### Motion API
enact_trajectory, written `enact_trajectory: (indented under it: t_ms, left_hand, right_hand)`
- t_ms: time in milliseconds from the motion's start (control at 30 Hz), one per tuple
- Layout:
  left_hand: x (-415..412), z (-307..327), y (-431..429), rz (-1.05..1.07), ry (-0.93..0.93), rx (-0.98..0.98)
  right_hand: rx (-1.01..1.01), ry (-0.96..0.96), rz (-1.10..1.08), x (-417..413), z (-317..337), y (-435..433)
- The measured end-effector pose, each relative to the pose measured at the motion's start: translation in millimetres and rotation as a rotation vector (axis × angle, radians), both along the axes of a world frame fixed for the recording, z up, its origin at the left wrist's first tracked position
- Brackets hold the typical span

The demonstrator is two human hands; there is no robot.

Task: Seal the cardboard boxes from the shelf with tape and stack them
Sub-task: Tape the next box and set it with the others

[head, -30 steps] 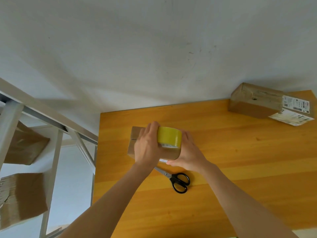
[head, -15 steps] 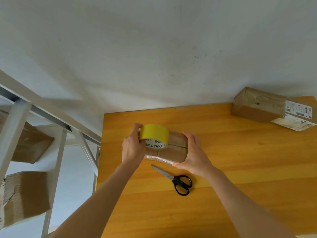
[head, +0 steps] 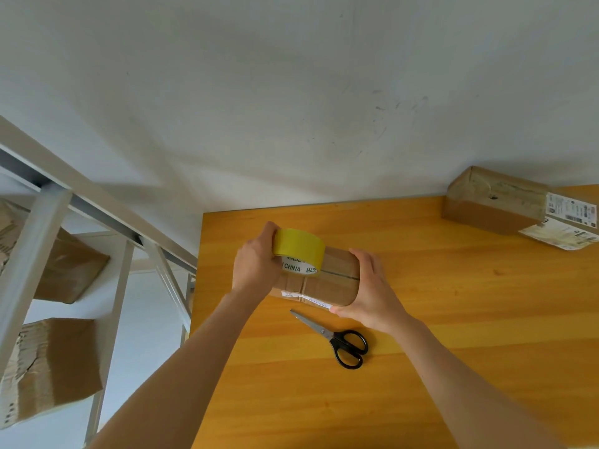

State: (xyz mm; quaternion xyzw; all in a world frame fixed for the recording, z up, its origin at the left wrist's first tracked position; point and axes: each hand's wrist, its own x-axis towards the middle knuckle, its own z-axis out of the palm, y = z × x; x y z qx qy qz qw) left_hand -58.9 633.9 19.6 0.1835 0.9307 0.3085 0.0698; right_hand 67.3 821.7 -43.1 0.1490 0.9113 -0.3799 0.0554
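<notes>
Taping in hand, nothing stacked yet.
Our left hand [head: 256,267] grips the yellow tape roll [head: 299,246] at the 9 o'clock end of the small brown cardboard box [head: 324,283] on the orange wooden table [head: 453,319]; our right hand [head: 369,286] clamps its 3 o'clock end. We count 1 roll, 1 pr black-handled scissors [head: 337,338] at 6, 1 labelled box [head: 492,202] at 2 (looks sealed), and min. 2 shelf boxes [head: 68,267] at 9 left to do.

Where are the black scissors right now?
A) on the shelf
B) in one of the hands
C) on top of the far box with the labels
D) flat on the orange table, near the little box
D: the black scissors lie flat on the wooden table, on the near side of the small cardboard box.
</notes>
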Motion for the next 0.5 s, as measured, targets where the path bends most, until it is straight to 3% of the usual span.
enact_trajectory:
  t_ms: [267, 500]
  left_hand:
    - [-26, 20, -30, -0.142, 0.272, -0.214]
    - [-33, 23, -40, -0.316, 0.392, -0.349]
  right_hand:
    - [-0.004, -0.004, -0.004, 0, 0, 1]
    - [0.008, -0.005, 0.004, 0, -1, 1]
